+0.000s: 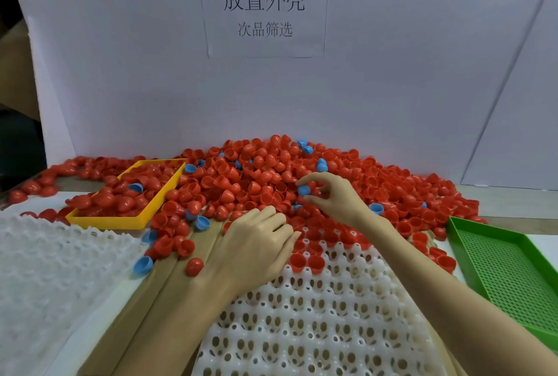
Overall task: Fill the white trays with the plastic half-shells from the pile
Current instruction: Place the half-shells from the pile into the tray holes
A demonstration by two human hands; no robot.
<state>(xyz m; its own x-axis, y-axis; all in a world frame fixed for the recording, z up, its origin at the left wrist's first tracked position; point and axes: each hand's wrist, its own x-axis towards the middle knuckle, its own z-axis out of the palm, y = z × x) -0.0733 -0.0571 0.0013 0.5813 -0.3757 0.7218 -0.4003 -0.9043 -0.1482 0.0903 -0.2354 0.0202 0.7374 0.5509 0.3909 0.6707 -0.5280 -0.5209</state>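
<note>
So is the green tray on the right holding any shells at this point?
No: the green tray shows only its bare perforated floor, while the red shells lie piled beyond its rim.

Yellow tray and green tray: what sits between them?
Head view: the pile of red and blue half-shells spans from the yellow tray to the green tray, with both hands over it, left hand and right hand.

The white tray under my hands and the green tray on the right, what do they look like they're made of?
White tray: looks like moulded plastic, slightly translucent and matte, judging by its smooth rounded cups with holes in them. Green tray: probably rigid plastic, uniform bright colour, with a fine perforated mesh floor and solid raised rim.
</note>
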